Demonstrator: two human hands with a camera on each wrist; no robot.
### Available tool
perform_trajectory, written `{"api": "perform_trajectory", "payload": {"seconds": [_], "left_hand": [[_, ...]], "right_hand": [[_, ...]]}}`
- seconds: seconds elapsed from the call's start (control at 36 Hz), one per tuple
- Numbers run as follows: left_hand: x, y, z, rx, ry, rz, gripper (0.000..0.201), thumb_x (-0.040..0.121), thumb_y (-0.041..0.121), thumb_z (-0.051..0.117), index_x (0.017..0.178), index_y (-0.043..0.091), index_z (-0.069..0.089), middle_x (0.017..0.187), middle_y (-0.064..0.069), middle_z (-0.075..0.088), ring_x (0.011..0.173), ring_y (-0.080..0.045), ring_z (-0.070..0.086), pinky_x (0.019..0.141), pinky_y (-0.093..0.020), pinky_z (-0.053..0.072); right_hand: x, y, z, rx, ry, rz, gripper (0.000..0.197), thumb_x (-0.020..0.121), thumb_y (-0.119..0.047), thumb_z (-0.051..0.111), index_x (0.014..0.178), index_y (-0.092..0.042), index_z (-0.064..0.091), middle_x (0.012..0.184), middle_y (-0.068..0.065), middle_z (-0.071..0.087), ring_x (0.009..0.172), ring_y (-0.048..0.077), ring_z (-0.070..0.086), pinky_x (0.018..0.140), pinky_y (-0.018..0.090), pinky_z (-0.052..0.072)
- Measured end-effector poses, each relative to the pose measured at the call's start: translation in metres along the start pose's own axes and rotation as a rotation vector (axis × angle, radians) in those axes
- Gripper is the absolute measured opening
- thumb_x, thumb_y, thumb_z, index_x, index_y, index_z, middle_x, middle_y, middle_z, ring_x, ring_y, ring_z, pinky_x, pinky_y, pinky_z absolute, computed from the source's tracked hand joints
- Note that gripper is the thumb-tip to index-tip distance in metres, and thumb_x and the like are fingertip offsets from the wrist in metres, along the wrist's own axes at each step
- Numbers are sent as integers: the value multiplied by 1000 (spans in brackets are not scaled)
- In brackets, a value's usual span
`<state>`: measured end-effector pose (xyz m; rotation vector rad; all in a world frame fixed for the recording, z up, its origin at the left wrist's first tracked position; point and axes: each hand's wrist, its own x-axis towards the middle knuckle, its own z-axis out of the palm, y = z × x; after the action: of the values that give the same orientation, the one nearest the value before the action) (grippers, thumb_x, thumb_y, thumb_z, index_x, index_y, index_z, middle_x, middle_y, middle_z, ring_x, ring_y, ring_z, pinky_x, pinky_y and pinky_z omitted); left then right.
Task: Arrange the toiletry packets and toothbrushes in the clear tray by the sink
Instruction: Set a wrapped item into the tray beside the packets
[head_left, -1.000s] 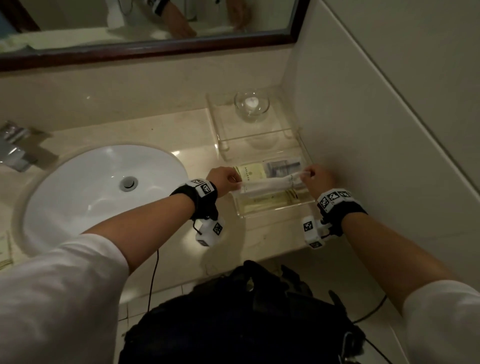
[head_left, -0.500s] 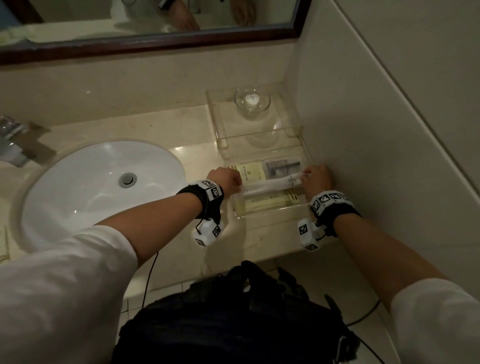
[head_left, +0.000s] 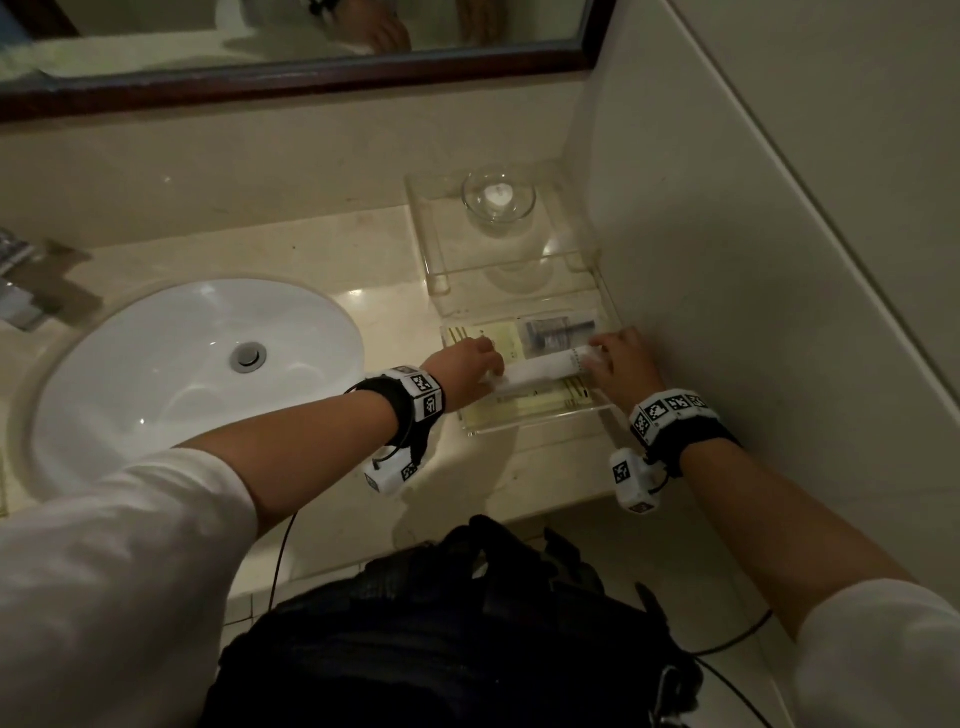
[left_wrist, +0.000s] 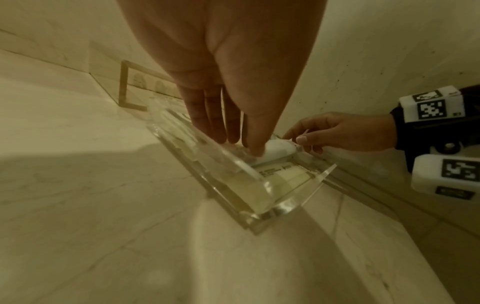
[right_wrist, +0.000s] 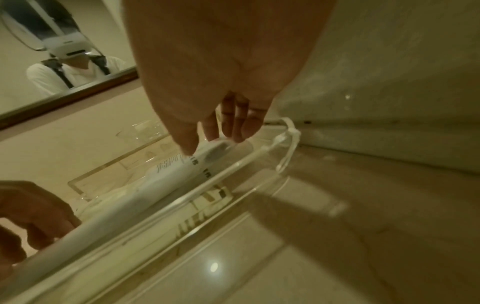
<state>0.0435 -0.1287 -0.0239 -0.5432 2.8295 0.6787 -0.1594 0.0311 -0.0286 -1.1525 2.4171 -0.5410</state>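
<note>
Both hands are down in the clear tray (head_left: 540, 423), which sits on the table at the right end, against the side wall and just right of the white sink (head_left: 197, 364). The left hand (head_left: 465, 364) reaches in from the sink side, its fingers fairly straight and pointing down, the fingertips (left_wrist: 255, 149) pressing on the left end of a long white toothbrush packet (head_left: 540, 370). The right hand (head_left: 623, 364) comes in along the wall, its thumb and fingers loosely curved over the packet's right end; in the right wrist view the fingertips (right_wrist: 188, 149) touch the packet near its printed end. I cannot tell whether that hand is pinching it or only resting on it.

The packet lies slantwise across the tray, on top of other flat packets: a pale yellow packet (head_left: 540, 402) below it near the front wall, another yellowish one (head_left: 493, 338) behind the left hand, and a clear-fronted packet (head_left: 556, 335) with a dark item inside at the back.

Behind the tray stands a clear acrylic riser (head_left: 441, 244) carrying a small glass bowl (head_left: 498, 200) with something white in it. A dark-framed mirror (head_left: 311, 83) runs along the wall above.
</note>
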Motion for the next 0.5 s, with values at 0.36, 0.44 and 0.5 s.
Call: {"api": "perform_trajectory", "payload": {"seconds": [0.36, 0.44, 0.5], "left_hand": [[-2, -1, 0, 35, -11, -12, 39, 84, 17, 65, 120, 18, 53, 122, -5, 49, 107, -25, 53, 85, -42, 52], [-2, -2, 0, 36, -9, -20, 40, 83, 16, 65, 121, 17, 52, 122, -6, 48, 108, -26, 52, 85, -42, 52], [-2, -2, 0, 40, -6, -19, 39, 83, 16, 65, 121, 15, 52, 122, -7, 47, 109, -26, 50, 86, -41, 51]], "right_hand": [[9, -1, -3, -215, -119, 12, 44, 82, -14, 65, 121, -2, 49, 122, 14, 43, 100, 31, 53, 88, 38, 45], [13, -3, -3, -245, -140, 26, 41, 82, -13, 65, 118, -1, 49, 121, 15, 44, 100, 33, 54, 87, 39, 46], [14, -4, -2, -275, -145, 23, 38, 82, -12, 65, 115, 0, 49, 121, 17, 46, 100, 33, 54, 85, 38, 45]]}}
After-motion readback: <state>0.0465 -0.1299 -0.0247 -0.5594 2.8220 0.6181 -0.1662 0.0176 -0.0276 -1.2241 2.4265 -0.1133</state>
